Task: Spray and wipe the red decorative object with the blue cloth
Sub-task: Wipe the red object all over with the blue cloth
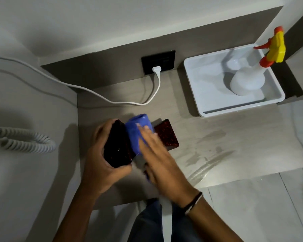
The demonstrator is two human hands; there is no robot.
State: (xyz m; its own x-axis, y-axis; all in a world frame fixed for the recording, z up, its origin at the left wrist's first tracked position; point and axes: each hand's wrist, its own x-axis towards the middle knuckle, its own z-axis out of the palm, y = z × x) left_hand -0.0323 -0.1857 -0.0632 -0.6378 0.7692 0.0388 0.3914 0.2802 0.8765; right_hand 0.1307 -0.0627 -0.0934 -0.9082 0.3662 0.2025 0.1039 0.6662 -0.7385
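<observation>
A dark red speckled decorative object (117,145) is gripped in my left hand (101,154), lifted just above the counter. Against its right side my right hand (154,151) presses a blue cloth (135,133). A second red speckled piece (166,134) lies flat on the counter behind the cloth, partly hidden by my right hand. The white spray bottle (246,79) with a yellow and orange trigger head stands in a white tray (197,88) at the back right.
A white cable (112,99) runs from a black wall socket (158,61) across the counter's back left. A coiled phone cord (25,142) hangs at the left. Wet streaks (208,154) mark the counter to the right. The counter's front edge is near my wrists.
</observation>
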